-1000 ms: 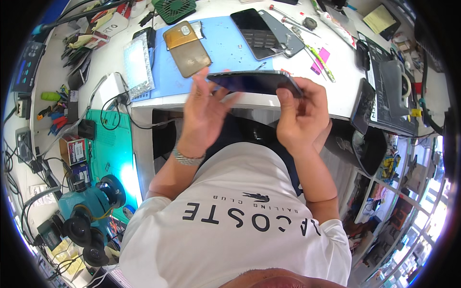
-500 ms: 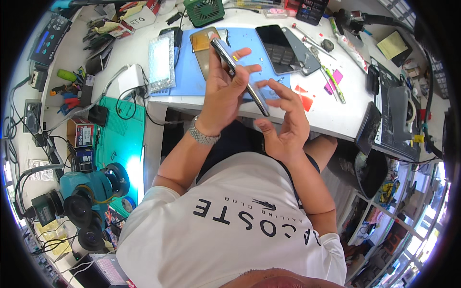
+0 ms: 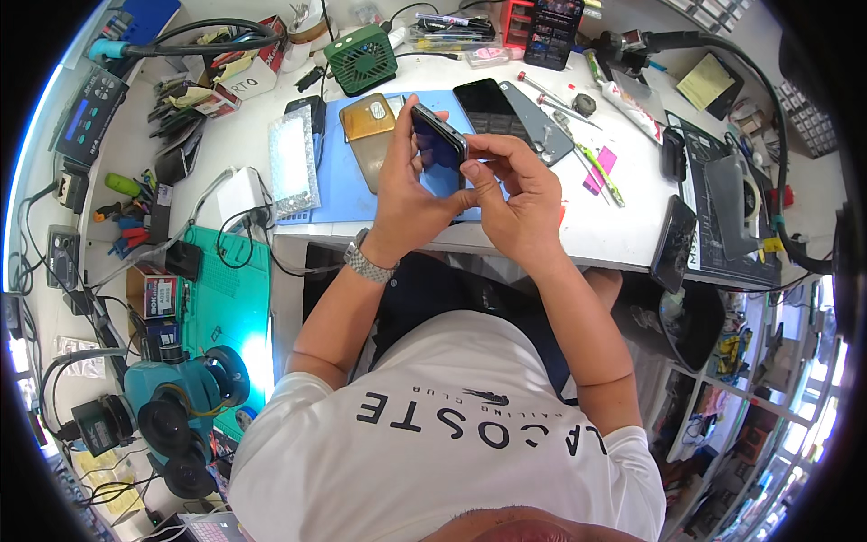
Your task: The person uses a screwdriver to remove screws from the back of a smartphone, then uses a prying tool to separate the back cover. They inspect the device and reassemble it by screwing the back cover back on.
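A dark phone point(image 3: 439, 146) is held tilted over the blue mat point(image 3: 339, 203) at the near part of the desk. My left hand point(image 3: 402, 208) wraps round its left side, fingertips along the upper end and a metal watch on that wrist. My right hand point(image 3: 515, 203) is closed on the phone's right side, thumb against the edge and fingers curled. Behind them lie a worn amber-grey phone case point(image 3: 359, 135), a black phone point(image 3: 483, 108) and a grey phone body point(image 3: 542, 126). A silver bubble pouch point(image 3: 291, 163) lies to the left.
A green fan point(image 3: 359, 61) and pen tray stand at the back. A microscope point(image 3: 172, 397) on a teal mat point(image 3: 226, 275) is at the lower left. Screwdrivers, a black board point(image 3: 722, 253) and another phone point(image 3: 672, 242) lie right. A bin point(image 3: 686, 334) sits below the desk.
The phone has turned from lying crosswise, through a steep diagonal, to a raised tilted position between my hands. My right hand, apart from it half a second ago, has closed on it again.
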The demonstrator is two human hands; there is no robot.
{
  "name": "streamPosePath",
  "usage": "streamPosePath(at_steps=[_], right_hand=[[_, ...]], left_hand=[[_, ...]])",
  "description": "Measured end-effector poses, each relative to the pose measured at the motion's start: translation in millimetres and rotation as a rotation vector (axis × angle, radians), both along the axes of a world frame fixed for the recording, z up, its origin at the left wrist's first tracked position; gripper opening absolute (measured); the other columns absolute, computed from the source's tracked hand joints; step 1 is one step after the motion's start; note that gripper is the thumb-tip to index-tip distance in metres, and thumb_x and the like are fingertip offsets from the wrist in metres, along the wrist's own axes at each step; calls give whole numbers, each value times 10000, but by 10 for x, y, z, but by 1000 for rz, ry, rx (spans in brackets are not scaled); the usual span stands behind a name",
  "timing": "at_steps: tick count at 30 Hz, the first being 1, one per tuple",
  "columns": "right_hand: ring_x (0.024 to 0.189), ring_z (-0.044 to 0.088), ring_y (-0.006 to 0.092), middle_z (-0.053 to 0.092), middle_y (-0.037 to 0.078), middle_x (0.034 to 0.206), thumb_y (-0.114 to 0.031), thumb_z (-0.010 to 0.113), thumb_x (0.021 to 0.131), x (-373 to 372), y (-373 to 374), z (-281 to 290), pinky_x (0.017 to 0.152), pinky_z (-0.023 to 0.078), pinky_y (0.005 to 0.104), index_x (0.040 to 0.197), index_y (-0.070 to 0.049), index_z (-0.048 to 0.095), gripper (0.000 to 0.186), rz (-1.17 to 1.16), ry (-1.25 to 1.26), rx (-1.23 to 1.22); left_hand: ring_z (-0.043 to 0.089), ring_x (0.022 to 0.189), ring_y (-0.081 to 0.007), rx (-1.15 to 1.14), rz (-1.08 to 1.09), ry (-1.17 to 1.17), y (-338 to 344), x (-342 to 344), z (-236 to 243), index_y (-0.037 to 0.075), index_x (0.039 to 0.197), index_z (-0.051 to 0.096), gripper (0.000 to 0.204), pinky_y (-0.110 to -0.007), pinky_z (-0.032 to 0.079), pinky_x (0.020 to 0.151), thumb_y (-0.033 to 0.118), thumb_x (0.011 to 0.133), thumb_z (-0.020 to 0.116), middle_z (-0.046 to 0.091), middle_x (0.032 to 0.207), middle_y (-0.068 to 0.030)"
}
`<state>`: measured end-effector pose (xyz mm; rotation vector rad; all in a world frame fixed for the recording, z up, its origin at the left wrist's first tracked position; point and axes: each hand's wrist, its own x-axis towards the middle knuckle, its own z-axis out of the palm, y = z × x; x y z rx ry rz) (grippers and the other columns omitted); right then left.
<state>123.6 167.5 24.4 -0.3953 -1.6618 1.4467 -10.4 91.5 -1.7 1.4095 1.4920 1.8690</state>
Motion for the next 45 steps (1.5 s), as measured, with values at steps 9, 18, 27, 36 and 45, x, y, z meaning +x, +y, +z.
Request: streamPosePath(at_steps=[9,18,27,36,45], right_hand=[[998,678,157,682,127,1129,85,648,947,83,37,34,913,546,289,1270,37,649,327,-17,-16,277],[833,736,250,719,147,986,70,691,863,46,43,51,740,586,315,1149,-4,687,295,-139,41,418],[818,729,269,714,151,952,90,709,818,158,74,128,714,576,329,1064,10,705,259,-182,-6,484],[813,724,290,714,161,916,102,701,802,220,157,193,711,574,332,995,26,697,207,-147,2,515],[764,725,239,717,137,860,80,709,804,264,106,299,679,562,301,984,16,702,190,-140,-118,468]], left_hand=[[603,1219,-210,4,-9,23,-48,5,2,23,1597,261,1141,-361,531,1010,26,687,950,541,1421,-136],[602,1228,-207,-3,-61,2,-56,-23,43,11,1587,288,1077,-348,507,1031,0,717,923,578,1370,-106],[582,1256,-220,51,-55,-11,-82,36,16,-22,1516,384,958,-354,527,1045,-41,712,907,535,1327,-108],[608,1102,-225,-90,220,419,-158,15,184,24,1385,530,897,-352,527,885,148,624,988,586,1185,-95],[590,1041,-164,-206,160,205,-188,-90,100,48,1270,549,836,-306,462,832,199,585,1004,628,1156,-53]])
